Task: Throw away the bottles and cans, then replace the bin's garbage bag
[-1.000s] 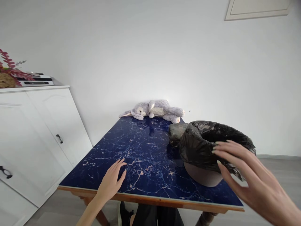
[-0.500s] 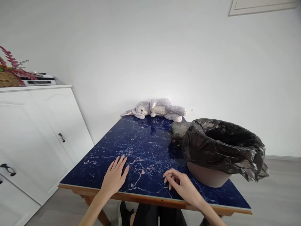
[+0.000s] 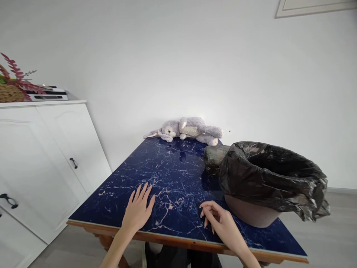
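My left hand (image 3: pixel 138 209) lies flat on the blue marbled tabletop (image 3: pixel 167 175), its fingers spread and holding nothing. Loosely curled, my right hand (image 3: pixel 219 219) rests near the table's front edge, thumb close to the index finger, and nothing shows in it. Just beyond and right of it stands a bin (image 3: pixel 251 212) lined with a black plastic bag (image 3: pixel 245 182) folded over its rim. The inside of the bin is dark, so I cannot see its contents. A dark, plastic-wrapped bundle (image 3: pixel 214 160) touches or nearly touches the bin's left side.
A grey plush rabbit (image 3: pixel 192 130) lies on its side at the table's far edge, against the wall. At the left stands a white cabinet (image 3: pixel 55 149) topped by a wicker basket (image 3: pixel 11 93) with reddish leaves and a white-and-black box-like device (image 3: pixel 51 96).
The right hand has shifted slightly right, its fingers moving a little. The left hand stays flat on the table. The whole view has shifted slightly.
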A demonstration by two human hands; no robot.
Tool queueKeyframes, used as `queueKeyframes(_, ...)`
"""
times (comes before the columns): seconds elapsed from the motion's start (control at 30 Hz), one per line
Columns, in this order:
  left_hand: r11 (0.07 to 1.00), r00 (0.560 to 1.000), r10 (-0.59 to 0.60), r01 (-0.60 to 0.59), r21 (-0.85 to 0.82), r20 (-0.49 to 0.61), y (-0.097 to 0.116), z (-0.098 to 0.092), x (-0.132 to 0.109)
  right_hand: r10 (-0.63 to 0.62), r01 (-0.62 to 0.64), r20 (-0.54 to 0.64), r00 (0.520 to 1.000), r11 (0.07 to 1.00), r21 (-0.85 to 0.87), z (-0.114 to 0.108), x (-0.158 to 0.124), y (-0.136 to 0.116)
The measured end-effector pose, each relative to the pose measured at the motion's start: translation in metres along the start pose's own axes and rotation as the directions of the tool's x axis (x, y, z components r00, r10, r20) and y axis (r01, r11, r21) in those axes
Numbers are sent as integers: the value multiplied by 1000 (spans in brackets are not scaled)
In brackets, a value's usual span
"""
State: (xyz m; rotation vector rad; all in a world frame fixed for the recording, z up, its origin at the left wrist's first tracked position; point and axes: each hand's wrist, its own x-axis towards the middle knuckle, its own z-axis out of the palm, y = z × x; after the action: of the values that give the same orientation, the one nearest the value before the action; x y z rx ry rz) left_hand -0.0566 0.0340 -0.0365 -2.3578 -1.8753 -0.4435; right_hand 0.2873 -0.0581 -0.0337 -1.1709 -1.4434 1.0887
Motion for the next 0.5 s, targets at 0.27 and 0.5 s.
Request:
queueKeyframes(0.27, 1000, 1000, -27, 27, 8, 12, 6, -8, -4, 0, 0, -5, 1000, 999, -44, 0, 1, 8)
queueKeyframes(0.5, 999, 998, -48, 48, -16, 27, 9, -11, -4, 16, -16, 3, 1000, 999, -36, 0, 0, 5)
